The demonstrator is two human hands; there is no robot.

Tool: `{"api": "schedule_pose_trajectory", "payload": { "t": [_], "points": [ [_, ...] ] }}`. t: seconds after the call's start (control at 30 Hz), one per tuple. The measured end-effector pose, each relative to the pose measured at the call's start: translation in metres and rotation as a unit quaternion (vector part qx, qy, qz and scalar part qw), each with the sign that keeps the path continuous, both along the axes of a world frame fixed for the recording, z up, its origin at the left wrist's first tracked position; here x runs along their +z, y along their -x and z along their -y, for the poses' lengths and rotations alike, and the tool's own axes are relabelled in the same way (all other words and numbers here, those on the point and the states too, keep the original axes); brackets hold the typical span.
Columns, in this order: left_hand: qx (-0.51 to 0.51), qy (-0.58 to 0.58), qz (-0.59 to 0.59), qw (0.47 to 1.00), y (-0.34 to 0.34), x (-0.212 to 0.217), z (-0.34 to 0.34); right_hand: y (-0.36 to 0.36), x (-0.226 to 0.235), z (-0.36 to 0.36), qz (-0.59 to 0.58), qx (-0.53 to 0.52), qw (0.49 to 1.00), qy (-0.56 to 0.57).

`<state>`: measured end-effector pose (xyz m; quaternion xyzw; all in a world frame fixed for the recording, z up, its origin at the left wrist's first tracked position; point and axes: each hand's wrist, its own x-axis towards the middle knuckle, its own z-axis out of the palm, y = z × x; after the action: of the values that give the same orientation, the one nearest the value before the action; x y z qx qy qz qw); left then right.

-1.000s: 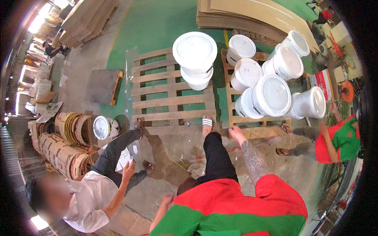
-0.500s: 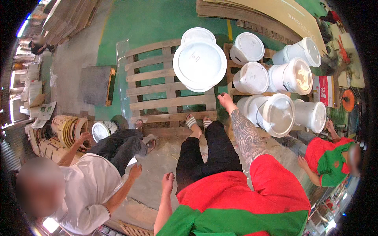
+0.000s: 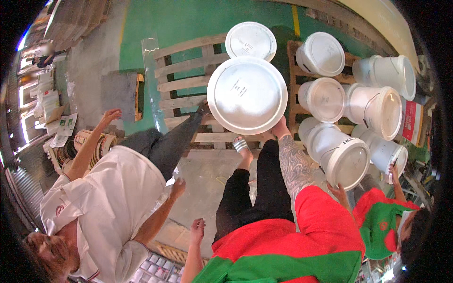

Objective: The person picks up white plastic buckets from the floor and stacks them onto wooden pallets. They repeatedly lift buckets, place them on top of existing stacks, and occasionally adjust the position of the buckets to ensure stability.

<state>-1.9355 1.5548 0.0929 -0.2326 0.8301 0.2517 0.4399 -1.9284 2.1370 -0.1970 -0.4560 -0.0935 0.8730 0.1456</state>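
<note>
A white lidded bucket (image 3: 245,106) stands on the wooden pallet ahead of me, its round lid facing up. Just beyond it is a second white bucket (image 3: 251,41). My right hand (image 3: 281,129), on a tattooed forearm, is at the near right edge of the closer lid; the rim hides its fingers, so their grip does not show. Low beside my left leg hangs my left hand (image 3: 198,230), its fingers curled loosely with nothing visible in them.
Several white buckets (image 3: 323,53) stand on a second pallet to the right, some tilted. A co-worker in red and green (image 3: 382,221) handles buckets there. Another person in a white shirt (image 3: 108,198) steps onto the left pallet (image 3: 184,70). A dark board (image 3: 118,96) lies on the floor.
My right hand has moved to the near bucket's rim. The person in white has stepped forward on the left. The co-worker on the right has reached to the buckets there.
</note>
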Motion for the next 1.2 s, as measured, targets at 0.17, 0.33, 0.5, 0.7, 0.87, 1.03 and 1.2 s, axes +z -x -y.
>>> {"api": "schedule_pose_trajectory", "payload": {
  "t": [0.17, 0.33, 0.5, 0.7, 0.87, 1.03, 1.2],
  "points": [
    [0.006, -0.022, 0.006, 1.000, 0.020, 0.025, -0.055, 0.000, 0.018, -0.003, 0.124, -0.006, 0.992, 0.027],
    [0.004, -0.049, 0.019, 0.999, 0.051, 0.022, -0.111, -0.008, 0.066, 0.002, 0.240, -0.020, 0.969, 0.060],
    [0.007, -0.111, 0.013, 0.994, 0.067, 0.015, -0.127, -0.010, 0.155, 0.013, 0.148, -0.039, 0.979, -0.133],
    [0.058, -0.127, -0.007, 0.990, 0.079, 0.018, -0.132, 0.061, 0.233, -0.041, -0.094, -0.068, 0.985, 0.128],
    [-0.017, -0.176, -0.055, 0.983, 0.092, 0.015, -0.189, 0.082, 0.257, -0.034, -0.023, -0.050, 0.995, 0.088],
    [-0.189, -0.191, -0.113, 0.957, 0.096, 0.020, -0.287, 0.047, 0.247, -0.021, -0.017, -0.053, 0.993, 0.103],
    [-0.413, -0.234, -0.206, 0.856, 0.099, 0.029, -0.407, 0.048, 0.244, -0.021, -0.003, -0.044, 0.996, 0.081]
  ]
}}
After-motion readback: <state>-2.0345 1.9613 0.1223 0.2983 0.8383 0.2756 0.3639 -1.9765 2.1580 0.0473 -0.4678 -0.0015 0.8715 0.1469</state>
